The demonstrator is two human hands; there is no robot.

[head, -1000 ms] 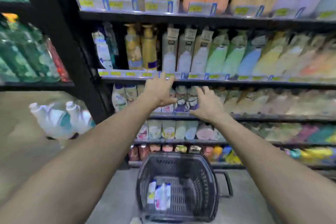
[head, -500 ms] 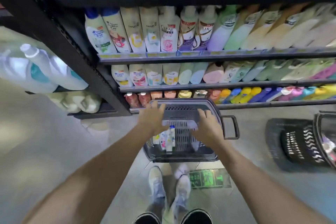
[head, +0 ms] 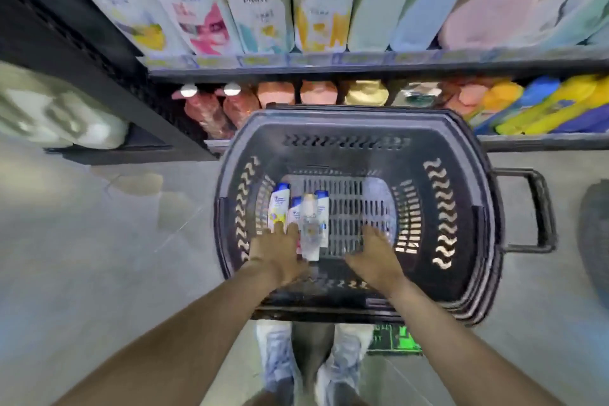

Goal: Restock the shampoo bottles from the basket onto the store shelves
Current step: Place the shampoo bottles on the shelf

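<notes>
Basket (head: 461, 175): black, on the floor in front of the shelves (head: 362, 66).
Shampoo bottles (head: 278, 206): lying together on the left of the basket floor.
Left hand (head: 280, 252): fingers straight, tips at the bottles' near ends, nothing grasped.
Right hand (head: 374, 255): fingers relaxed over bare basket floor, holding nothing.

Black basket (head: 469, 241) on grey floor (head: 99, 241), bottles (head: 280, 204) inside

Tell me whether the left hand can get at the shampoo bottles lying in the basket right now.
Probably yes. The left hand is inside the open-topped basket, its straight fingers at the near ends of the shampoo bottles along the left side, and nothing lies over them.
</notes>
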